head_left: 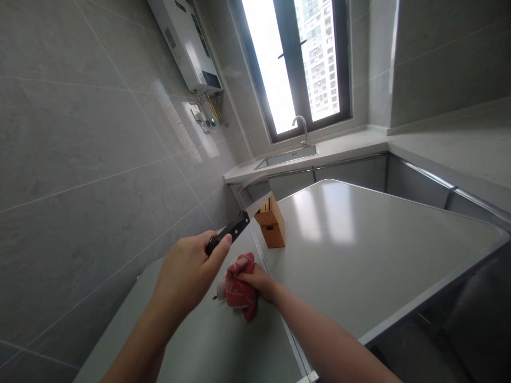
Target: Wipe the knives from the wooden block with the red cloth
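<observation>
My left hand (pixel 191 266) is closed around the black handle of a knife (pixel 236 227). The blade points up and away, its tip in front of or at the slotted top of a wooden knife block (pixel 275 226); I cannot tell whether it touches. My right hand (pixel 257 281) grips a crumpled red and white cloth (pixel 240 290) just above the table, lower than the knife. The block stands upright beyond the cloth, near the table's middle seam.
The pale folding table (pixel 339 276) spreads to the right, with a tiled wall (pixel 99 133) along the left. Behind it are a counter (pixel 347 141) with a sink (pixel 287 155) and a faucet (pixel 305 130), beneath a window. A white water heater (pixel 187 45) hangs high on the wall.
</observation>
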{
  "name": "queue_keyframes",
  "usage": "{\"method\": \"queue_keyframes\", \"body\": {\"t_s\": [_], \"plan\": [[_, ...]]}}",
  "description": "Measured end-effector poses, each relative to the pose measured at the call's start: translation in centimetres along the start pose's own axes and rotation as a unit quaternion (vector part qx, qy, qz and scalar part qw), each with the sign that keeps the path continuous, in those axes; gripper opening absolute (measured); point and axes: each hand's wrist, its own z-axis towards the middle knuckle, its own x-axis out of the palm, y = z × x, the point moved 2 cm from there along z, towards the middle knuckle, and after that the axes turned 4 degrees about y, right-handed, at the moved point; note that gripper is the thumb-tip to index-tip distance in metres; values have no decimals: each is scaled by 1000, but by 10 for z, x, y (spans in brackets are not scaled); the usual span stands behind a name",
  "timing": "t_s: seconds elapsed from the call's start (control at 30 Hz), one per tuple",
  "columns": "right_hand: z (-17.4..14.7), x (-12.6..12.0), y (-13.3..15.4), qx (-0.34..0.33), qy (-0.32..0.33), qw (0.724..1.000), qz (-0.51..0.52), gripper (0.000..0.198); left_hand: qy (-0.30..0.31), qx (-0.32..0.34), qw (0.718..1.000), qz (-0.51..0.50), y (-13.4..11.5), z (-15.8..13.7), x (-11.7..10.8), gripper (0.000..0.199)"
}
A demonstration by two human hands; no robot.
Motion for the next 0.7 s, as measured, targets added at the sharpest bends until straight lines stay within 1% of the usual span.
{"method": "queue_keyframes", "body": {"t_s": [0.3,0.7], "plan": [[3,-2,-3,1,15,1000,-18,47,4,0,1000,4,-1,-1,2,42],[1,0,1,-5,1,1000,-19,46,-12,9,1000,18,2,-3,2,43]]}}
